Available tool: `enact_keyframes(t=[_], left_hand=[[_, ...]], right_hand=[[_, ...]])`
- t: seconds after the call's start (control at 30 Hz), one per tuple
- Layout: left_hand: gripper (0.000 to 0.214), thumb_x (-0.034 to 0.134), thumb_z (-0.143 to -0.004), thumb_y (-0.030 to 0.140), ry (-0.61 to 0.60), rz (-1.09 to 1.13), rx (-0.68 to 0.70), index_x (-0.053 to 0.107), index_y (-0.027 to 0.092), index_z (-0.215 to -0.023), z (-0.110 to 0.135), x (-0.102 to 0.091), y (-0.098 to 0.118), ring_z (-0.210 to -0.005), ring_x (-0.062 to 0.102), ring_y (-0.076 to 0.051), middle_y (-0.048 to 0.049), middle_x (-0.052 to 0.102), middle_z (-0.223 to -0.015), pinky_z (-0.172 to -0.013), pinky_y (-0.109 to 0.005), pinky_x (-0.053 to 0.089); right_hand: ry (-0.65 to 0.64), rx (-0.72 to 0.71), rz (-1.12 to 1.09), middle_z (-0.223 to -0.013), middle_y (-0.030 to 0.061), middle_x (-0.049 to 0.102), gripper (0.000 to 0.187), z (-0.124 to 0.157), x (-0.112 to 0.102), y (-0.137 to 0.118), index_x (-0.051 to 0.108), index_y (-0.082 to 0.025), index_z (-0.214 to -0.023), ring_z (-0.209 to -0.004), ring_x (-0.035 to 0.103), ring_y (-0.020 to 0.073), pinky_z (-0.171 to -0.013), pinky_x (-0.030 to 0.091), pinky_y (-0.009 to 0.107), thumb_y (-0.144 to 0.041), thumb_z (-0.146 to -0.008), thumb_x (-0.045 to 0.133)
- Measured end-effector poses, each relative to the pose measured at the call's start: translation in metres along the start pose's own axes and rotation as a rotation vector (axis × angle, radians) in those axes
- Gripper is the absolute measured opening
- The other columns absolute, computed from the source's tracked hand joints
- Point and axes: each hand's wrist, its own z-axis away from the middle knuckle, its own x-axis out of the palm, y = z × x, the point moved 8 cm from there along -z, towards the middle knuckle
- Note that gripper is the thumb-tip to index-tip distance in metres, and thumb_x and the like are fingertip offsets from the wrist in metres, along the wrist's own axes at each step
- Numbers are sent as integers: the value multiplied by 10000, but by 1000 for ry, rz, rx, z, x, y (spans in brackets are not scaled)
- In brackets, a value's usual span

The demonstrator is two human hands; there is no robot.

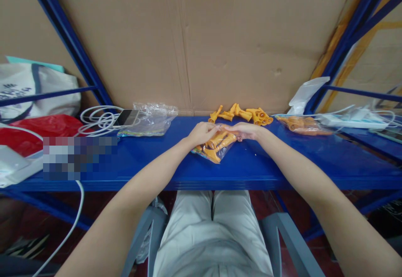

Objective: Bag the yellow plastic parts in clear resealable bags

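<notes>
A clear plastic bag (216, 145) with several yellow-orange plastic pieces inside lies tilted on the blue table (150, 164) in front of me. My left hand (203, 133) is closed on the bag's upper left edge. At its upper right, my right hand (246, 131) grips the same bag, its fingertips partly hidden. Just behind my hands lies a row of loose yellow-orange pieces (240, 113), some with flared, funnel-like ends.
On the left lie flat clear bags (153, 120), a phone (127, 118), a coiled white cable (100, 120) and a red bag (47, 128). To the right are another filled bag (300, 124) and a white power strip (354, 120). Cardboard (220, 38) stands behind the table.
</notes>
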Motion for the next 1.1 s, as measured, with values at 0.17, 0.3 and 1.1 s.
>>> enact_keyframes(t=[0.17,0.3,1.1], left_hand=[[428,423,-964,385,40,-19,45,781,203,-817,1,-3,10,-916,725,-207,-53,783,-872,-846,-286,540],[447,411,-971,373,63,-58,64,769,197,-769,3,-4,14,-847,727,-197,-60,778,-830,-818,-277,534],[468,297,-1016,358,395,-97,44,726,173,-1008,6,-52,4,-1048,672,-195,-85,749,-1066,-957,-303,495]], right_hand=[[-67,-9,25,-530,-8,578,315,-2,3,0,631,-149,-707,-435,457,75,-411,378,186,-422,-804,754],[-83,2,-12,-592,-3,618,194,-4,4,2,656,-136,-783,-473,517,80,-450,436,186,-308,-823,735],[522,-253,-436,-819,42,698,98,37,-70,-42,585,-189,-837,-722,657,151,-683,560,262,-108,-836,530]])
